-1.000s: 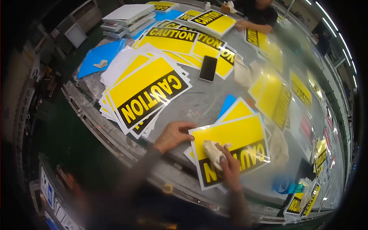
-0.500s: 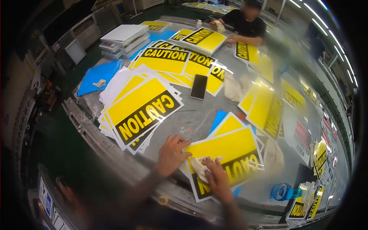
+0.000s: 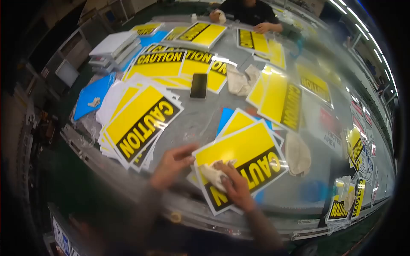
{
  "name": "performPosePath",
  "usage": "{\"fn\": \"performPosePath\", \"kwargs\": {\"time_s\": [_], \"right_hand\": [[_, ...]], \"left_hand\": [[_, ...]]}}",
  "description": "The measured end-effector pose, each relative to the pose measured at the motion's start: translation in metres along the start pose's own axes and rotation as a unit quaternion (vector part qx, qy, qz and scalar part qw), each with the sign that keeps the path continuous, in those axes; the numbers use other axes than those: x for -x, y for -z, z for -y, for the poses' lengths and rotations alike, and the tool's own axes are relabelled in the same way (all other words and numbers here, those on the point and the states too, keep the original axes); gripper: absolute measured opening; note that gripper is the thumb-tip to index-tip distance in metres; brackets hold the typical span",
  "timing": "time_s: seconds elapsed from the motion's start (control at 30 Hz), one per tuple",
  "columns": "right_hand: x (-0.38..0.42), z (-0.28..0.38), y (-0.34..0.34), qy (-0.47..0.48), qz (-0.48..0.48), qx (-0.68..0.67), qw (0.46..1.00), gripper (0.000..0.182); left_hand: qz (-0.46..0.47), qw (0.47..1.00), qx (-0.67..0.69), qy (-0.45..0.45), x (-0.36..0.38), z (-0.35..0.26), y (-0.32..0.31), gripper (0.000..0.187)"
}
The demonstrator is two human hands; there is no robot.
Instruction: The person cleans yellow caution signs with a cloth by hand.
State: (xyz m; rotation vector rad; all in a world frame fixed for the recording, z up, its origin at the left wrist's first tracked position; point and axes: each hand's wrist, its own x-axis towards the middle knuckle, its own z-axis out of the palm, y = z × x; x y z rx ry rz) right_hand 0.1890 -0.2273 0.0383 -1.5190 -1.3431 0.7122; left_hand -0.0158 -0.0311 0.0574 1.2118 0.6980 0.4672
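Pressing a soft rag (image 3: pixel 212 176) under our right hand (image 3: pixel 235 187), we pin the stiff, slick CAUTION sign's (image 3: pixel 243 160) near-left edge with flat left fingers (image 3: pixel 181 154).

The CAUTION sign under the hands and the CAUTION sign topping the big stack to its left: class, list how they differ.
The sign under the hands lies almost alone at the table edge; the stack's top sign caps a thick fanned pile. The first has the left hand at its edge and the right hand pressing a cloth on it; the second lies untouched. Both are yellow with a black CAUTION band.
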Motion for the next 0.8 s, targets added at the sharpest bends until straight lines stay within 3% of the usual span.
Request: {"fn": "performPosePath", "kwargs": {"time_s": [0.03, 0.1, 0.4, 0.53, 0.7, 0.77, 0.8], "right_hand": [[0.002, -0.001, 0.0, -0.028, -0.009, -0.012, 1.0, 0.039], [0.004, -0.011, 0.0, -0.04, -0.012, -0.05, 0.998, 0.039], [0.003, -0.012, 0.001, -0.055, 0.011, -0.067, 0.996, 0.05], [0.003, -0.014, -0.003, -0.065, -0.007, -0.08, 0.995, 0.048], [0.006, -0.01, 0.0, -0.065, -0.011, -0.029, 0.997, 0.046], [0.007, -0.021, 0.0, -0.011, 0.005, -0.002, 1.0, 0.048], [-0.024, -0.023, -0.033, 0.023, 0.047, -0.039, 0.998, 0.048]], "left_hand": [[0.026, 0.997, 0.075, -0.009, 0.003, -0.008, -0.001, 0.057], [0.062, 0.994, 0.086, -0.013, 0.001, -0.008, 0.005, 0.062], [0.057, 0.995, 0.078, -0.008, -0.016, 0.015, 0.002, 0.053], [0.055, 0.997, 0.033, -0.051, -0.022, 0.015, -0.004, 0.049], [0.101, 0.983, 0.153, -0.021, -0.019, 0.018, -0.01, 0.046], [0.076, 0.978, 0.195, 0.025, -0.013, 0.02, -0.012, 0.047], [0.016, 0.984, 0.178, 0.005, 0.009, 0.009, 0.026, 0.047]]}}
